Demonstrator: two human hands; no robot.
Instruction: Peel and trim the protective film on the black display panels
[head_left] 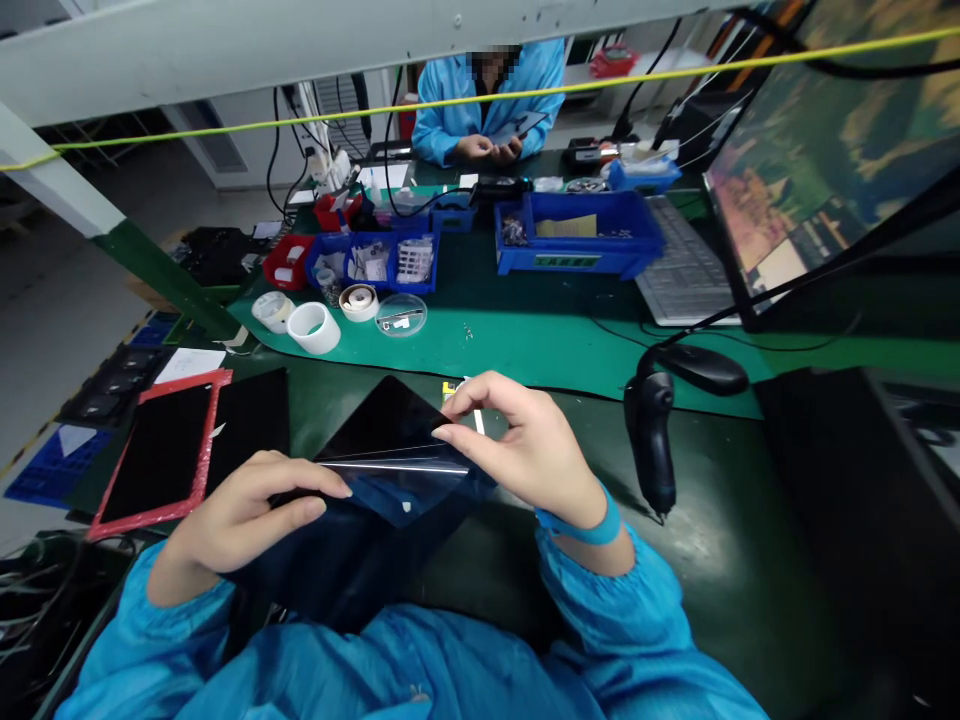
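Observation:
Low in front of me, a glossy dark screen panel (390, 415) is tilted between my hands. A bright line crosses it, and below that a see-through dark film (390, 495) with a small pale spot seems to lie over it; where film and panel part I cannot tell. My left hand (259, 510) holds the left edge, thumb and forefinger stretched along it. With thumb and forefinger closed, my right hand (525, 440) pinches the upper right edge. A blue band circles my right wrist. Behind my right fingers, a small yellow-and-white item (450, 390) is partly hidden.
Left lies a red-framed black panel (161, 450). Tape rolls (315, 330), a clear round dish (401, 315) and blue parts bins (577, 235) stand beyond. Right are a black handheld scanner (651, 440), a mouse (701, 368), a keyboard (686, 260) and monitor. A co-worker (487, 110) sits opposite.

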